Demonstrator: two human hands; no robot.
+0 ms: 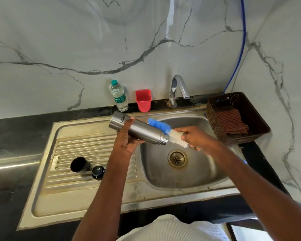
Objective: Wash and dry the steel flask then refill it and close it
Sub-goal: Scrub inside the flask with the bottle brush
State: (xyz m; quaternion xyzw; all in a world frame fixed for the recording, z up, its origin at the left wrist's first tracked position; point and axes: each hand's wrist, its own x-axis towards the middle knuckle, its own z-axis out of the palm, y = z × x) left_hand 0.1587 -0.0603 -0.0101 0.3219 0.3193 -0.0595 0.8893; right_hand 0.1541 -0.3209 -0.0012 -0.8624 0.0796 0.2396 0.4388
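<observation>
My left hand (127, 138) grips the steel flask (139, 130) round its middle and holds it tilted over the sink basin (198, 174), open threaded mouth pointing down to the right. My right hand (193, 138) holds a blue and white bottle brush (162, 126); its bristles lie against the far side of the flask by the mouth. The flask's black cup lid (79, 164) and its stopper (98, 171) sit on the ribbed drainboard (71, 146).
A plastic water bottle (119, 95) and a red cup (143, 100) stand at the back edge. The tap (178, 88) arches over the basin, with no water running. A brown basket (250, 108) with a checked cloth (231, 121) sits at the right.
</observation>
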